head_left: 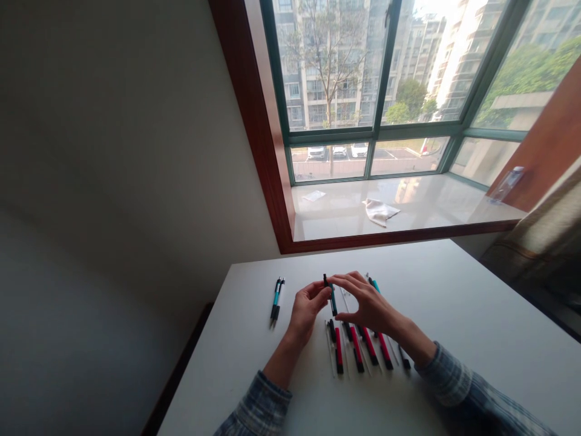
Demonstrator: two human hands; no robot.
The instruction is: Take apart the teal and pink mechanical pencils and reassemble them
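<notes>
Left hand [306, 309] pinches pen [334, 301] above table [218, 363], just beyond red barrels [339, 351]; right hand [370, 304] curved beside it, grip unclear. Risk: loose pinch drops pen among red barrels; dipping right hand could scatter them.

The person's bare left forearm [282, 362] and bare right forearm [415, 344] extend from blue-and-grey plaid cloth sleeves [454, 376]. The bare left hand [309, 307] angles upward, thumb and curled fingers pinched together. The bare right hand [367, 303] angles leftward, fingers arched above, thumb stretched out below, well apart from the fingertips. The hands nearly meet.
</notes>
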